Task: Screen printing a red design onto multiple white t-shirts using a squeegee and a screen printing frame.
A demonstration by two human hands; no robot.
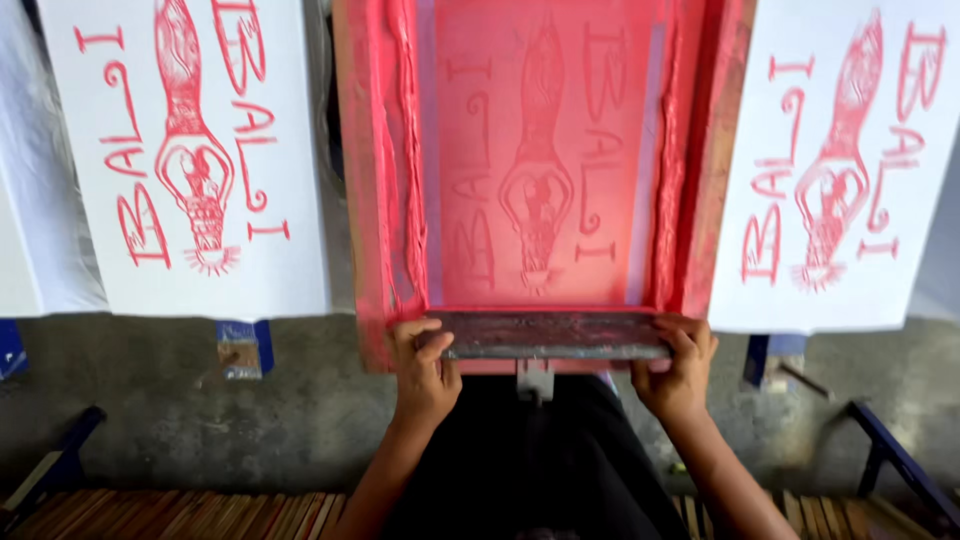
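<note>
A red, rectangular printing screen [545, 160] lies in the middle, between two white printed cloths, ink-smeared along its frame

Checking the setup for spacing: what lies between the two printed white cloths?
In the head view, the red printing frame lies between the left cloth and the right cloth, with both hands holding the scraper bar.

1. Left hand [422, 372]: bare, no glove, ring or watch visible.
2. Right hand [680, 372]: bare, likewise unadorned.
3. Forearms: both uncovered along their whole visible length; no sleeve or cuff in view.
4. Garment: plain black cloth [535, 460] over the torso and lap, without visible print or pattern.
</note>
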